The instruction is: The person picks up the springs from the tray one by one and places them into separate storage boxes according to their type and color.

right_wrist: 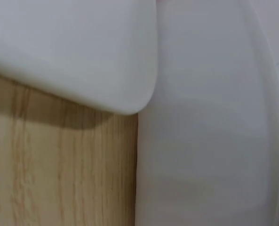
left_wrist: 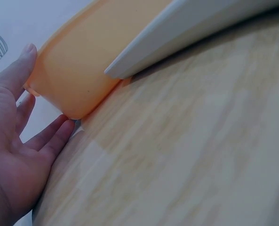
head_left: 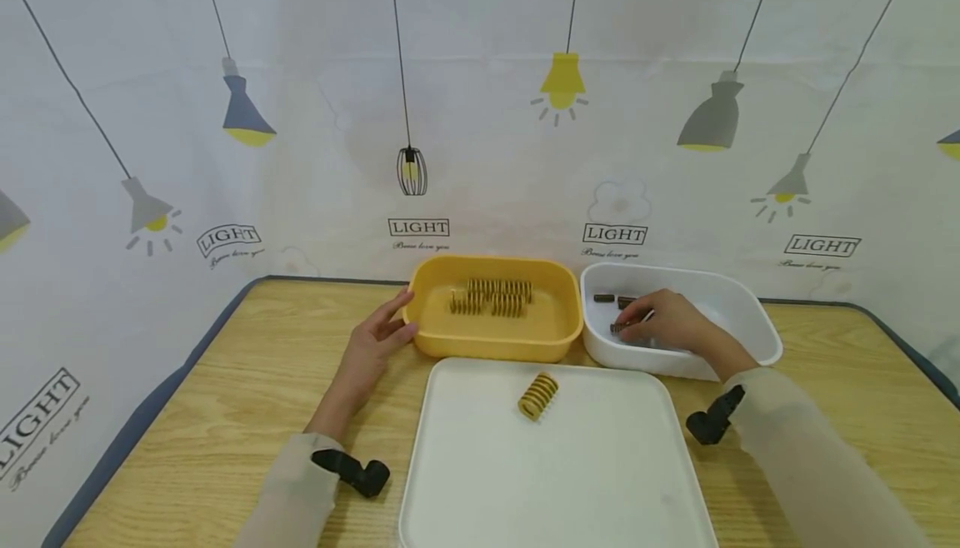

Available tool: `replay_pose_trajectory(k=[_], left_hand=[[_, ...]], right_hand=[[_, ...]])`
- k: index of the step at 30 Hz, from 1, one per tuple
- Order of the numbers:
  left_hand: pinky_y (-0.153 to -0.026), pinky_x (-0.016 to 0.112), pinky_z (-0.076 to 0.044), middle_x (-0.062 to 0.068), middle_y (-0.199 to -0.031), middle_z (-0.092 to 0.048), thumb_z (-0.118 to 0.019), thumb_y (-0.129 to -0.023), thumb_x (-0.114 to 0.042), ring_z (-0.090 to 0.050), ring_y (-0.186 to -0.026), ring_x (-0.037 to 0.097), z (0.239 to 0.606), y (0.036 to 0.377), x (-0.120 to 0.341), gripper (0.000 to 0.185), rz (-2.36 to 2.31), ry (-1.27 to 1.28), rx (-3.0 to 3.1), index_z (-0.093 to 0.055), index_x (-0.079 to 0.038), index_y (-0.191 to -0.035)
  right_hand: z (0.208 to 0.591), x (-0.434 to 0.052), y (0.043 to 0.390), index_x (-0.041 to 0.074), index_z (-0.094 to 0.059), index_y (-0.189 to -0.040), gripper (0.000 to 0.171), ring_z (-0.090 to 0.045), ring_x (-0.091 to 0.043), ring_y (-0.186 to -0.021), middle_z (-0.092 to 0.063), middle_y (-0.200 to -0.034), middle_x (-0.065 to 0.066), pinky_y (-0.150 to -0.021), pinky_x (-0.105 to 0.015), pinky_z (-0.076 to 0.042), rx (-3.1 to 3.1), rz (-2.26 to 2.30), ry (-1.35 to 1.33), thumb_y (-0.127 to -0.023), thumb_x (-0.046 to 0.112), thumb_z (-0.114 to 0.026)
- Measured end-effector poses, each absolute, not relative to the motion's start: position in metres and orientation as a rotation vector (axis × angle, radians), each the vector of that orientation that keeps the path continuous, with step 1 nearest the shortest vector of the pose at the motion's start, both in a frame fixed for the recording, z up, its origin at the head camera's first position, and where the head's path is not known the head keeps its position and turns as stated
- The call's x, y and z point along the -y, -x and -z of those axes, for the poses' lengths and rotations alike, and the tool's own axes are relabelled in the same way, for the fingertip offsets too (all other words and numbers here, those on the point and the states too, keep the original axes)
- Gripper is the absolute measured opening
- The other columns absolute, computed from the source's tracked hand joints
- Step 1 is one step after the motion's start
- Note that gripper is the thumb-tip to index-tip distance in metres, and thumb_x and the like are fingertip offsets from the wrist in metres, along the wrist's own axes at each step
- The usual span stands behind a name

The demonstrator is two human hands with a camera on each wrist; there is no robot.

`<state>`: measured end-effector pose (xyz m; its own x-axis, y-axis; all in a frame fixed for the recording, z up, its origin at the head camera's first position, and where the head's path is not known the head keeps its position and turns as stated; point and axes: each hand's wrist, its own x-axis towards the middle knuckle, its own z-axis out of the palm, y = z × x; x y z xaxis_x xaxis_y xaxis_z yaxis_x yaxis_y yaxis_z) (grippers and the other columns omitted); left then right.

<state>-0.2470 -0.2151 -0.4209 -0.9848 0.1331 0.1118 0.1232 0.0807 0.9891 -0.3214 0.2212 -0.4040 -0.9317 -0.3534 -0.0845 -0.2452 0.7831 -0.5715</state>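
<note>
My left hand (head_left: 372,341) rests against the left end of the yellow bin (head_left: 495,346). In the left wrist view, its fairly straight fingers (left_wrist: 59,136) touch the bin's outer wall. Several yellow coil springs (head_left: 498,290) lie in that bin. Over in the white bin (head_left: 697,365), my right hand (head_left: 671,321) pinches a small dark brown spring (head_left: 617,327) between thumb and fingers, which partly hide it. Two more dark springs (head_left: 603,298) lie behind those fingers. A larger yellow spring (head_left: 537,396) is on the white tray (head_left: 555,473).
Both bins stand side by side at the back of the wooden table (head_left: 225,381), against a curtain (head_left: 480,115) printed with lamps. The tray lies in front of them; its corner (right_wrist: 130,94) sits close to the white bin's wall (right_wrist: 200,141).
</note>
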Motion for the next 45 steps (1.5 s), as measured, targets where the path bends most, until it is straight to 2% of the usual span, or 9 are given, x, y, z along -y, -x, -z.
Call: replay_pose_trajectory(k=[11,16,23,27,32,37,45], left_hand=[[-0.093,0.019,-0.044,0.000,-0.155,-0.026,-0.060,-0.095,-0.014,-0.038,-0.131,0.038,0.420,0.246,0.215,0.054,-2.100,-0.255,-2.308,-0.041,-0.010,-0.146],[-0.093,0.020,-0.044,-0.001,-0.155,-0.026,-0.060,-0.096,-0.013,-0.038,-0.131,0.038,0.418,0.246,0.215,0.053,-2.095,-0.241,-2.315,-0.042,-0.012,-0.146],[-0.091,0.018,-0.045,0.000,-0.155,-0.026,-0.059,-0.096,-0.013,-0.038,-0.131,0.039,0.418,0.246,0.216,0.054,-2.105,-0.244,-2.306,-0.040,-0.009,-0.146],[-0.092,0.019,-0.044,-0.002,-0.155,-0.028,-0.060,-0.096,-0.014,-0.039,-0.130,0.037,0.426,0.251,0.218,0.053,-2.108,-0.240,-2.314,-0.042,-0.012,-0.146],[-0.097,0.025,-0.043,-0.006,-0.153,-0.031,-0.062,-0.095,-0.020,-0.041,-0.129,0.032,0.437,0.257,0.221,0.053,-2.100,-0.224,-2.339,-0.044,-0.018,-0.145],[-0.105,0.040,-0.037,-0.002,-0.149,-0.037,-0.065,-0.093,-0.026,-0.041,-0.130,0.030,0.445,0.260,0.222,0.054,-2.096,-0.198,-2.362,-0.046,-0.022,-0.143],[-0.104,0.040,-0.037,-0.003,-0.149,-0.038,-0.067,-0.091,-0.031,-0.042,-0.129,0.028,0.445,0.260,0.220,0.056,-2.105,-0.219,-2.355,-0.048,-0.023,-0.142]], right_hand=[[0.403,-0.214,0.322,0.008,-0.075,-0.095,0.016,-0.055,-0.021,-0.083,-0.067,-0.087,-0.003,-0.070,-0.033,-0.046,-2.794,0.827,0.461,-0.081,0.016,-0.077],[0.403,-0.213,0.323,0.008,-0.075,-0.095,0.016,-0.056,-0.021,-0.083,-0.067,-0.087,-0.003,-0.069,-0.032,-0.047,-2.798,0.836,0.451,-0.081,0.015,-0.077],[0.405,-0.214,0.327,0.009,-0.075,-0.095,0.016,-0.057,-0.020,-0.082,-0.069,-0.090,-0.003,-0.066,-0.031,-0.048,-2.790,0.857,0.433,-0.081,0.016,-0.077],[0.406,-0.213,0.328,0.008,-0.076,-0.096,0.017,-0.057,-0.019,-0.081,-0.070,-0.092,-0.003,-0.065,-0.030,-0.049,-2.788,0.859,0.408,-0.081,0.015,-0.078],[0.405,-0.211,0.328,0.006,-0.075,-0.099,0.020,-0.058,-0.020,-0.084,-0.070,-0.092,-0.003,-0.066,-0.030,-0.049,-2.810,0.843,0.405,-0.081,0.014,-0.077],[0.403,-0.212,0.328,0.006,-0.074,-0.102,0.022,-0.058,-0.021,-0.082,-0.070,-0.093,-0.004,-0.066,-0.031,-0.048,-2.852,0.862,0.394,-0.081,0.013,-0.076],[0.387,-0.212,0.319,0.003,-0.070,-0.108,0.024,-0.061,-0.026,-0.091,-0.068,-0.103,-0.011,-0.077,-0.040,-0.052,-2.930,0.973,0.451,-0.087,0.015,-0.072]])
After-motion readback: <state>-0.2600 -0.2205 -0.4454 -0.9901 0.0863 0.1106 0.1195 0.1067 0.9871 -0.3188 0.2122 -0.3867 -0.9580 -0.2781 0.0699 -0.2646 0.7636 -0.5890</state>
